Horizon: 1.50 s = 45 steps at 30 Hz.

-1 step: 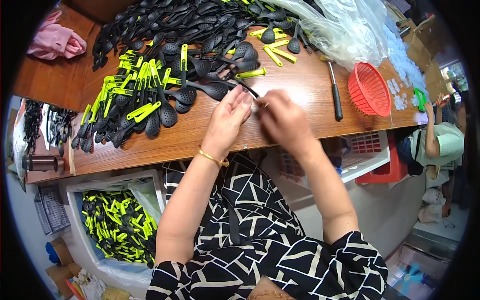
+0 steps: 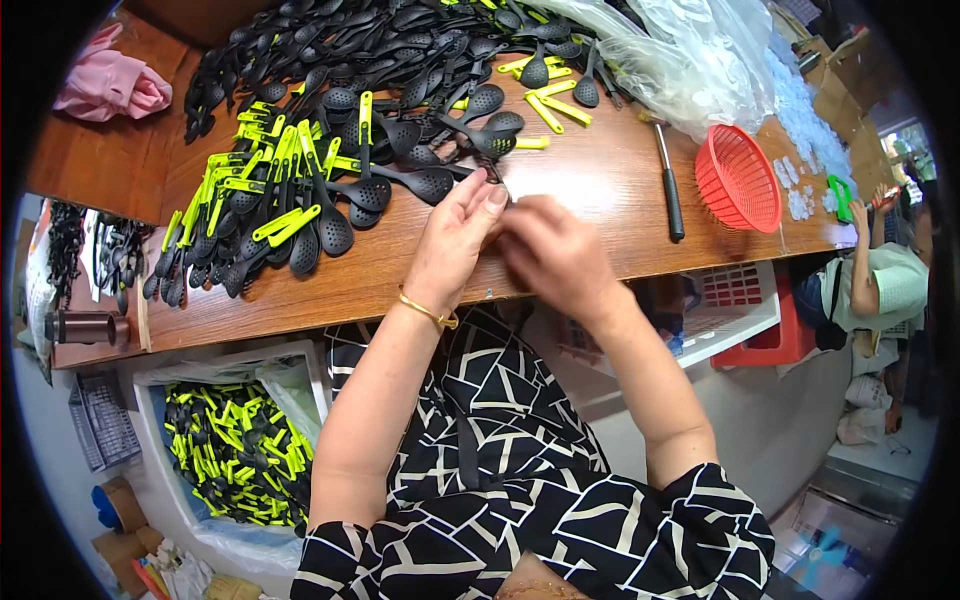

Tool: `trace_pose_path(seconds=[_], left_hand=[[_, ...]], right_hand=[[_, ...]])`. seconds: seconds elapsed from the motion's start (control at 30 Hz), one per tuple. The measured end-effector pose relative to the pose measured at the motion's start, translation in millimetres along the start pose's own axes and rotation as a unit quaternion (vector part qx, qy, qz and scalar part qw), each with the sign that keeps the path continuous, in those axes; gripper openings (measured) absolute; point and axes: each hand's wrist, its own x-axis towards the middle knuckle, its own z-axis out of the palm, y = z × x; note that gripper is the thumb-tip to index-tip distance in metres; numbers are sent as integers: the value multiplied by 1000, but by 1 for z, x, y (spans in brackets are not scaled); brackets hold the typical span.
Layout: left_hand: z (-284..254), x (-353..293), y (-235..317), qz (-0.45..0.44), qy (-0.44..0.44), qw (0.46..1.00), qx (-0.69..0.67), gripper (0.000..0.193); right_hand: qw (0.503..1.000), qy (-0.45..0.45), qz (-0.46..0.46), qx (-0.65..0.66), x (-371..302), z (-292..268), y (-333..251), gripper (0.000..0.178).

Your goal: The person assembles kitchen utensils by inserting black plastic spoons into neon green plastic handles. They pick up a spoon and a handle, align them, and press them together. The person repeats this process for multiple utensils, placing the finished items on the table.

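Note:
My left hand [image 2: 450, 232], with a gold bangle at the wrist, is closed at the work table's front part. A black slotted spoon [image 2: 492, 143] juts out past its fingertips, its dark stem running down between my hands. My right hand [image 2: 562, 250] is close beside the left one, its fingers bent and smeared by motion, so its grip cannot be made out. A lime-green handle [image 2: 533, 143] lies partly covered by the spoon's head. To the left, black spoons [image 2: 335, 228] with lime-green handles [image 2: 290, 224] lie in a heap.
A large pile of black utensils [image 2: 330, 60] fills the table's back. Right of my hands lie a black-handled screwdriver-like tool [image 2: 672, 195] and a red plastic basket [image 2: 738, 180]. Below left, a lined bin [image 2: 325, 375] holds many utensils. Another person's arm [image 2: 860, 265] shows at far right.
The slotted spoon's stem has swung, and its head now covers part of the lime-green handle. My right hand has shifted slightly left, toward my left hand.

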Motion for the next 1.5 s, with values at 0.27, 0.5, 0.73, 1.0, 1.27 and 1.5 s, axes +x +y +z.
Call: trace_pose_path(seconds=[0.27,0.5,0.73,1.0,1.27,1.5], left_hand=[[11,8,-11,78,-10,990,121,56],[43,5,-12,230,44,816,529,45],[40,25,-10,254,5,711,656,26],[18,-18,7,38,-37,966,254,37],[5,-52,-4,132,0,951,280,36],[12,-67,-7,122,-3,970,208,38]], right_hand=[[894,-1,191,406,40,-20,62,15],[943,47,166,-284,56,3,169,26],[942,-37,123,-311,57,-39,149,13],[987,119,106,-21,7,-43,61,15],[831,76,275,478,-13,-18,13,23],[821,16,242,518,2,-27,1,29]])
